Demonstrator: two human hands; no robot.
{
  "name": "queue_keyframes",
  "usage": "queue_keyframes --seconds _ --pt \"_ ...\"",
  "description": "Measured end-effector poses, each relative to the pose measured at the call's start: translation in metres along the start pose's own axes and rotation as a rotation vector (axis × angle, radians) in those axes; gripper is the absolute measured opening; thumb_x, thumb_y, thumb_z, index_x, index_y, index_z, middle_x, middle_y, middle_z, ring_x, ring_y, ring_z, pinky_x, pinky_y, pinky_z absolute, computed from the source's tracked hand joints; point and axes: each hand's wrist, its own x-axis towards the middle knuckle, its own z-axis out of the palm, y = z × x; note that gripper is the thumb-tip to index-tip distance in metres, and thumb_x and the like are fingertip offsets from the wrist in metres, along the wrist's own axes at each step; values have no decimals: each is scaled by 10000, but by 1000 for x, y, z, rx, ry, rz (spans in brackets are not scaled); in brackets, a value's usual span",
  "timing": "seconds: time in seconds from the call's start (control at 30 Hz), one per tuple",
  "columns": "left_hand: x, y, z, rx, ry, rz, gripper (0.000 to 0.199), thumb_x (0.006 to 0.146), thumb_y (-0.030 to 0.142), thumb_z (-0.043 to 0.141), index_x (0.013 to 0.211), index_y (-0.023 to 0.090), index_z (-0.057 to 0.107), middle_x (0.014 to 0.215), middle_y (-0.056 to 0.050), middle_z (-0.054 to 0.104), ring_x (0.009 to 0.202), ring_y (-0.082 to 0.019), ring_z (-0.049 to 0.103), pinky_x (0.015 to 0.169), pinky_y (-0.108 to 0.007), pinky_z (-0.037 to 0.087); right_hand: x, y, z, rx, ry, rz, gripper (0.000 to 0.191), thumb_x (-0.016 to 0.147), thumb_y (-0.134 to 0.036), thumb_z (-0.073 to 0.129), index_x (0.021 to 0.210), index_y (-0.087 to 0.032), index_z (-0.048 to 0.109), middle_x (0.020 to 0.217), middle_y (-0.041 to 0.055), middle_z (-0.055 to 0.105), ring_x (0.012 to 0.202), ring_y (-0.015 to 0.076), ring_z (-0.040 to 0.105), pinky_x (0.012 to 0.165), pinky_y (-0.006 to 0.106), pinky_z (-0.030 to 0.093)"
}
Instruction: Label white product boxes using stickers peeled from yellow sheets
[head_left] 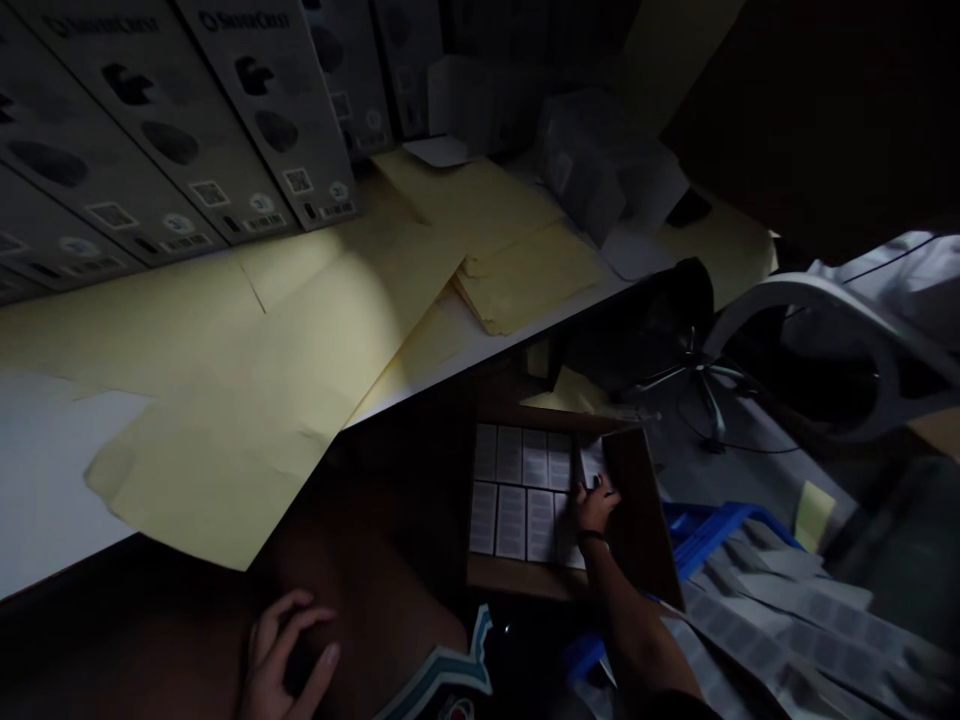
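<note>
Under the table edge stands an open cardboard carton [525, 578] with small white boxes [511, 520] packed in two rows. My right hand [596, 503], with a dark band at the wrist, reaches into its right part. Its fingers are on a white box [593, 458] at the back right of the rows. My left hand [286, 655] is low in the view, left of the carton, fingers apart and curved, with nothing in it.
Yellow-brown paper sheets [300, 350] lie over the white table [45, 500]. Tall printed boxes [262, 110] line its back left. On the right are a blue crate [705, 545] beside labelled white packets [810, 610], a chair base [701, 372] and a white curved frame [795, 290].
</note>
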Motion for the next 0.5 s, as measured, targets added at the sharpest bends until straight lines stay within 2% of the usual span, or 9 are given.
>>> queue_keyframes --seconds 0.13,0.2,0.37,0.5 --pt "1 3 4 -15 -14 -4 415 829 588 531 944 216 672 1217 -81 517 1179 -264 498 966 -448 465 -3 1 -5 23 57 26 580 946 -344 432 1406 -11 315 1381 287 302 1307 348 388 1076 406 354" --pt "1 1 6 -19 4 4 398 843 573 523 935 212 666 1205 -81 522 1170 -259 500 979 -450 451 -3 1 -4 20 48 42 589 949 -335 436 1422 -10 304 1399 291 301 1300 340 409 1068 402 365" --pt "1 -15 9 38 21 108 341 845 535 549 925 231 679 1164 -64 545 1108 -232 533 921 -388 488 4 -4 11 -64 -89 140 667 911 -325 545 1460 -26 313 1285 255 470 1146 313 554 964 427 449" --pt "4 -20 11 50 -5 137 292 849 484 570 954 238 688 1186 -55 543 1107 -213 544 912 -349 514 17 -3 17 -191 -188 222 559 938 -401 531 1406 -112 428 1218 174 546 1107 289 579 921 472 478"
